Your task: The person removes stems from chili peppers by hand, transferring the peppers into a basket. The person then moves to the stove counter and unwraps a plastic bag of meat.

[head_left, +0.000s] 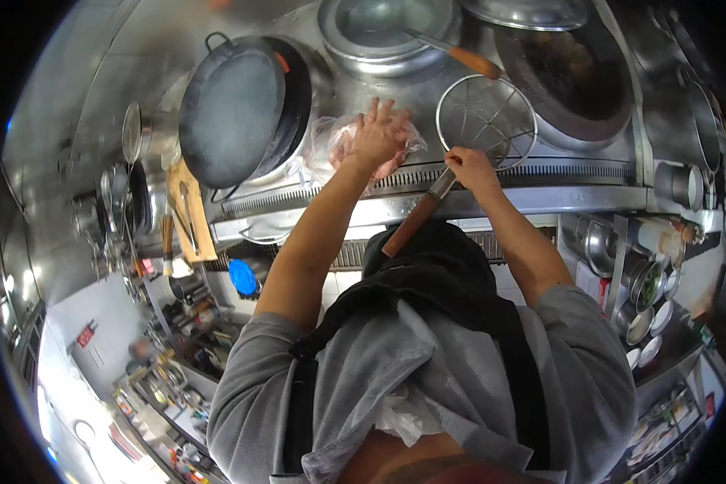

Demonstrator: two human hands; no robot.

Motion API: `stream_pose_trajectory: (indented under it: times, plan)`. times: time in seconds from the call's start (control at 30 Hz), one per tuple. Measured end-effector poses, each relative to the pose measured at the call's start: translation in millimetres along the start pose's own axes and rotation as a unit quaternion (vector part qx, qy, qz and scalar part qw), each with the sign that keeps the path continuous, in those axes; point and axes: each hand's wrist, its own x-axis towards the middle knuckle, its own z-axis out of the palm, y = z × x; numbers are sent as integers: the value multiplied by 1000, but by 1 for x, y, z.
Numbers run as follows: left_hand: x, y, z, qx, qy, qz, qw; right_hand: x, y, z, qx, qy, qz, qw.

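My left hand (377, 135) lies flat with its fingers spread on a clear plastic bag (321, 149) of pinkish raw meat (392, 167). The bag rests on the steel stove top, just behind the slotted strip. My right hand (471, 168) is closed around the neck of a large round wire skimmer (492, 113), where the basket meets the handle. The skimmer's brown wooden handle (411, 226) slants down toward my apron, and its basket lies over the stove top to the right of the bag.
A big black wok (230, 113) stands at left. A metal pot (355, 52) holds a wooden-handled ladle (472, 60) at the back. A dark wok (573, 73) sits at right. Tools lie on a wooden board (188, 214); shelves of bowls (645, 286) stand at lower right.
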Motion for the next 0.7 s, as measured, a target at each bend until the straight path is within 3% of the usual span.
stream_pose_trajectory:
  times: [0.07, 0.17, 0.23, 0.3, 0.37, 0.4, 0.47, 0.5, 0.57, 0.7]
  plan:
    - [12, 3, 14, 17, -43, 88, 995, -9, 1, -5, -3, 4, -16, 1000]
    - [23, -10, 20, -34, -111, 136, 984, -28, 12, -11, 19, 20, 13, 1000]
    - [15, -20, 18, -20, -74, 127, 989, -44, 23, -17, 40, 48, 23, 998]
    - [-5, -46, 17, -20, 23, 146, 989, -65, 34, -25, 62, 66, 32, 995]
    - [-35, -66, 4, -86, 46, 184, 978, -82, 41, -39, 133, 42, 136, 981]
    - [-52, -73, 2, -83, 44, 181, 979, -90, 56, -36, 136, 39, 135, 981]
    - [-86, -85, 6, -140, 85, 142, 976, -101, 90, -23, 70, 128, 72, 987]
    - [-99, -89, 14, -137, 85, 135, 978, -106, 88, -24, 73, 123, 68, 987]
    - [-119, -95, 28, -145, 128, 91, 977, -113, 78, -29, 116, 84, 166, 976]
    - [-144, -113, 30, -162, 174, 20, 971, -105, 73, -20, 111, 64, 134, 983]
